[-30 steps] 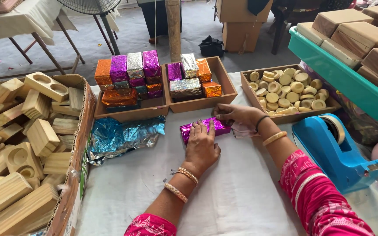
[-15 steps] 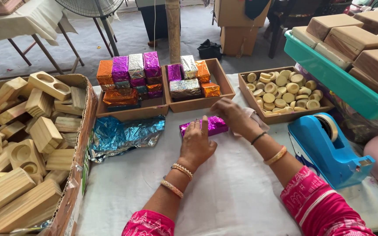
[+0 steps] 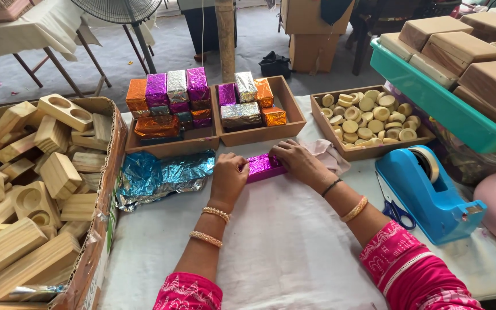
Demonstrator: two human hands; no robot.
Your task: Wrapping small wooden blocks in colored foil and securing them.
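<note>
Fingers (image 3: 237, 165) of left hand (image 3: 228, 179) and right hand (image 3: 294, 162) clamped on both ends of shiny magenta foil-wrapped rectangular block (image 3: 262, 165), flat on white tablecloth (image 3: 282, 247) beside crumpled blue foil sheet (image 3: 162, 175), thin wrap probably liable to tear or unfold if squeezed too hard.

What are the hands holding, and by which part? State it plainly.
Both hands hold one purple foil-wrapped block lying on the white table cover. The left hand grips its left end, and the right hand presses its right end.
</note>
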